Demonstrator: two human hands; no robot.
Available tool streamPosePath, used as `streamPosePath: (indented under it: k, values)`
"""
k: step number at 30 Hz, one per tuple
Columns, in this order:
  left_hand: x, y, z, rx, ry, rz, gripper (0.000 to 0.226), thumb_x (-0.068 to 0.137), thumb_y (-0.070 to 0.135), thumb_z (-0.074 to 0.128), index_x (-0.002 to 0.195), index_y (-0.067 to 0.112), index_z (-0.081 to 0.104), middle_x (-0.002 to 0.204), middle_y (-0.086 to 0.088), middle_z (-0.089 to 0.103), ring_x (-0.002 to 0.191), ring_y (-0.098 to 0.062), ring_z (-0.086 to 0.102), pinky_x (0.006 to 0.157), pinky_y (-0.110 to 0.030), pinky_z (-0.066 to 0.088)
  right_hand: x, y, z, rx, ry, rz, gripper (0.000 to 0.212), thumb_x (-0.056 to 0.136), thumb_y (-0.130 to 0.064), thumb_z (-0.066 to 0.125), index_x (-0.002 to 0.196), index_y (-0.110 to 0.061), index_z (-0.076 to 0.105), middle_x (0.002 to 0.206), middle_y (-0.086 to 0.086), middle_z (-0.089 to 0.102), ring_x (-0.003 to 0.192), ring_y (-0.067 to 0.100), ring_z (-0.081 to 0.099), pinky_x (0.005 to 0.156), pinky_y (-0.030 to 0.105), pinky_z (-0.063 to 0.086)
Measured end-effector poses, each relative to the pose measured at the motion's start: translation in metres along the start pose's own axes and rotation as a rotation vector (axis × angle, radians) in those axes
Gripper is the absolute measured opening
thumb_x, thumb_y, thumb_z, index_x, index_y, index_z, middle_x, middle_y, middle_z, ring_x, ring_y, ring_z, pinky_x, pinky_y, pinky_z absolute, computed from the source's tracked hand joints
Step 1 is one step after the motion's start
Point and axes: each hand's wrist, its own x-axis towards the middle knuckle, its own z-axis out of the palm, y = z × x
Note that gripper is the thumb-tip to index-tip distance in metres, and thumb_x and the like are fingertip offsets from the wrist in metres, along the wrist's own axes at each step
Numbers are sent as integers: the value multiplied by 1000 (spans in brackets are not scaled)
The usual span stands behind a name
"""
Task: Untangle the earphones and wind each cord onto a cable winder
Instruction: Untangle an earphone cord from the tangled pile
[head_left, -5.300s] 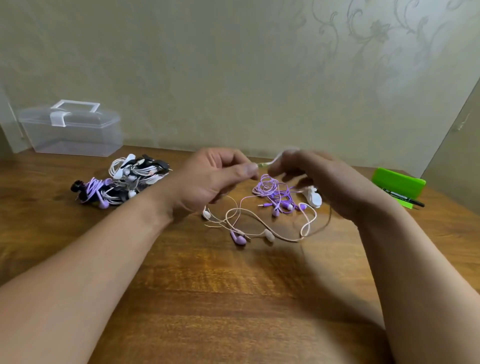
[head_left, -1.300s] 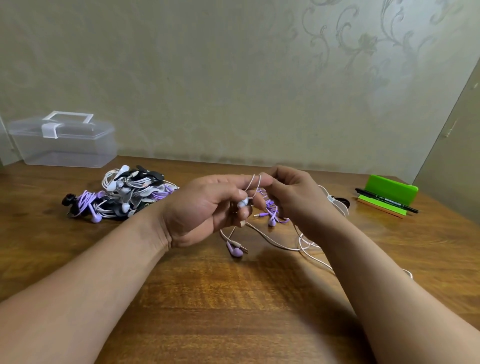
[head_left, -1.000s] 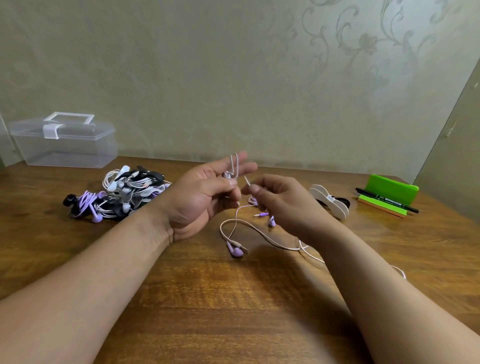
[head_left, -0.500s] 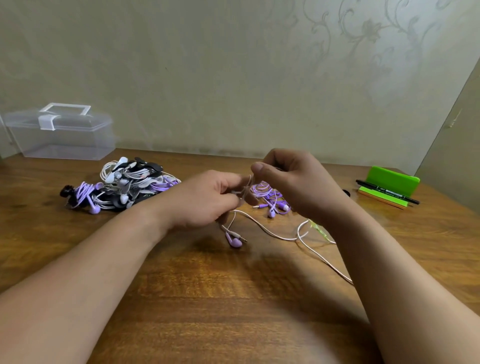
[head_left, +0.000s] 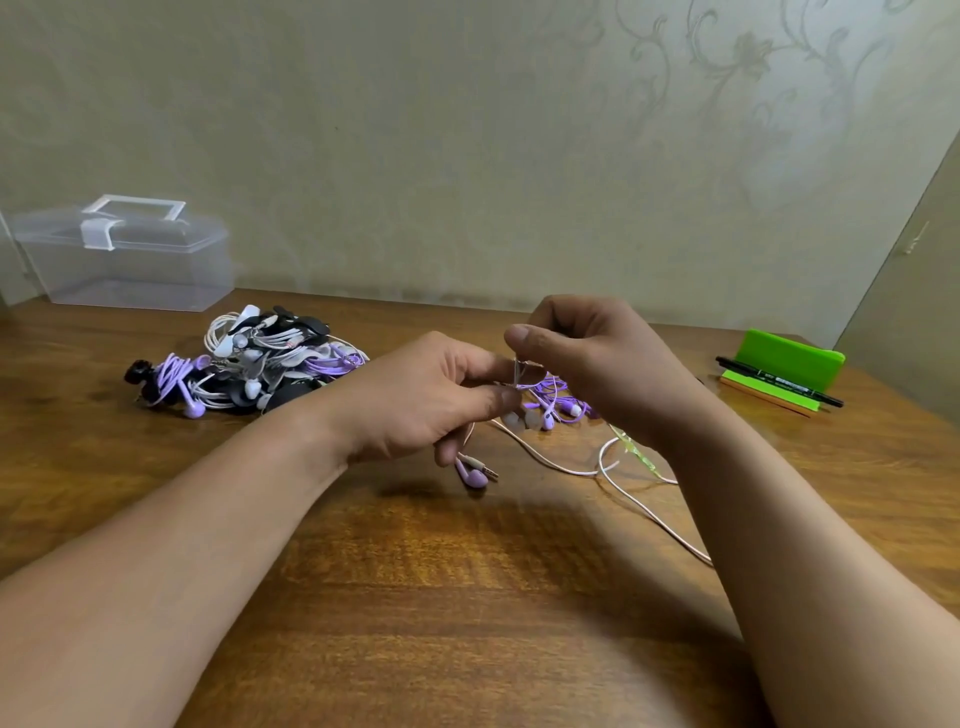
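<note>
My left hand (head_left: 426, 395) and my right hand (head_left: 587, 364) meet above the table's middle, both pinching a pale pink earphone cord (head_left: 644, 512). Short loops of that cord stand between my fingertips. Its slack trails right across the wood and under my right forearm. A purple earbud with a jack plug (head_left: 474, 474) lies just below my left hand. A tangle of purple earphones (head_left: 558, 400) sits behind my hands, partly hidden by them. I cannot see a cable winder in either hand.
A heap of wound earphones (head_left: 249, 361), white, black and purple, lies at the left. A clear plastic box with a lid (head_left: 124, 254) stands at the back left. A green holder (head_left: 787, 364) with a black pen (head_left: 779, 387) sits at the right.
My hands have come together again on the pink cord after my left fingers spread a second ago. The white winder seen at the right then is now hidden behind my right hand.
</note>
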Motion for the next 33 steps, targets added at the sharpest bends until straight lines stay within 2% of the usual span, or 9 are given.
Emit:
streamPosePath:
  k: [3,7,9,11,15,17,28,31,33]
  values:
    - [-2,3,1,-16,5,-28,22,99,31,65,118,28,77,106,-40,67,50,-27,58,49,-17,49,0,0,1,24,-7,-4,29,98,-26,73,76,-10,63,63,2,57,46,1,43,47,15,34]
    - [-3,6,6,-54,-7,-16,20,103,19,62,115,22,77,89,-3,78,58,-38,55,61,-36,62,-1,0,2,131,-33,25,30,99,-19,71,85,6,61,60,12,59,41,4,51,42,16,36]
    - [-2,5,5,-66,-18,5,21,104,13,59,111,20,77,81,-12,74,50,-31,52,66,-41,63,0,1,2,213,-36,53,31,99,-19,70,90,10,61,59,13,57,42,8,55,42,18,36]
    - [-3,4,3,-87,-16,38,23,105,10,57,119,14,75,95,-29,70,42,-20,46,61,-43,60,2,6,2,266,-48,78,27,100,-22,68,89,2,64,59,9,55,43,9,53,42,21,34]
    - [-3,6,0,-262,24,48,32,99,12,58,130,16,68,117,-10,77,36,-9,40,46,-22,34,6,23,1,412,-151,129,31,106,-31,58,80,-15,65,57,0,37,48,11,26,44,23,23]
    - [-2,6,-1,-364,54,53,38,94,14,59,132,16,66,119,-9,76,34,-6,37,41,-16,30,7,28,3,439,-200,141,27,108,-30,54,93,-11,69,63,2,33,52,13,21,45,23,22]
    - [1,2,-7,-421,170,43,42,96,12,60,137,19,64,116,-12,76,37,-7,36,41,-16,29,7,23,14,381,-147,98,22,110,-19,52,113,-12,73,78,8,57,56,14,39,52,32,35]
    - [1,2,-6,-421,192,55,40,100,9,56,137,20,64,110,-11,77,37,-8,37,40,-17,29,4,24,21,155,-136,53,26,110,-30,53,97,-35,75,75,1,60,58,10,42,58,31,34]
    - [3,0,-8,-362,265,55,38,103,11,54,138,24,64,107,-7,77,37,-8,36,41,-16,29,3,25,27,-23,-143,3,27,109,-33,52,89,-34,70,73,-4,61,59,4,44,64,30,37]
